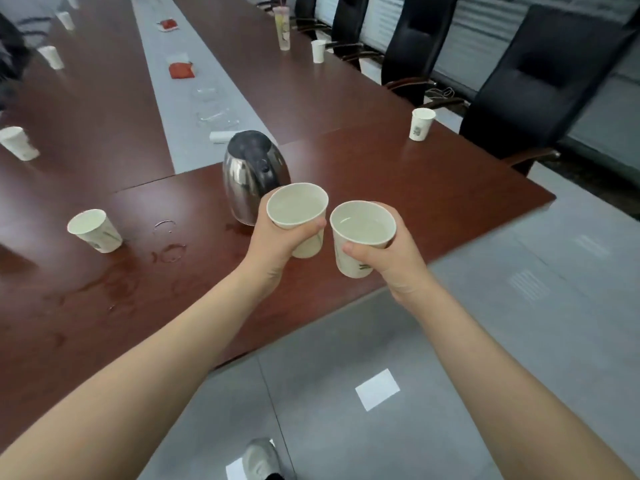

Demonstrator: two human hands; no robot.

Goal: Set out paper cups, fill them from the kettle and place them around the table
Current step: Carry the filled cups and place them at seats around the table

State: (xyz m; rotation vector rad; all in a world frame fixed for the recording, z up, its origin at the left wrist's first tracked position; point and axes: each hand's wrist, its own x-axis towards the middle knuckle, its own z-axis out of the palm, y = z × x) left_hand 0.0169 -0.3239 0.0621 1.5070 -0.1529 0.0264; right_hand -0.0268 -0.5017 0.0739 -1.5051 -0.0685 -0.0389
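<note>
Long and dark red-brown, the wooden conference desk (363,161) runs off toward twelve o'clock with a grey strip down its middle and black high-backed office chairs (540,88) along its three o'clock side. In the head view, the stainless-steel kettle with a black lid (254,174) stands near the desk's near end, with wet rings and spilled water (169,251) on the wood at its eight o'clock.

The left hand (277,244) has its fingers wrapped around a white paper cup filled with water (298,218), held just in front of the kettle. The right hand (391,258) grips a second filled white paper cup (362,237) at the first one's four o'clock, the two rims nearly touching.

More white cups already sit at places: one at nine o'clock (95,230), one by the nearest chair at two o'clock (421,123), others farther up both edges.

Filling looks finished for this pair, so the step in hand is likely carrying them to seats. That calls for keeping both level while walking and setting each down gently at a vacant place.
</note>
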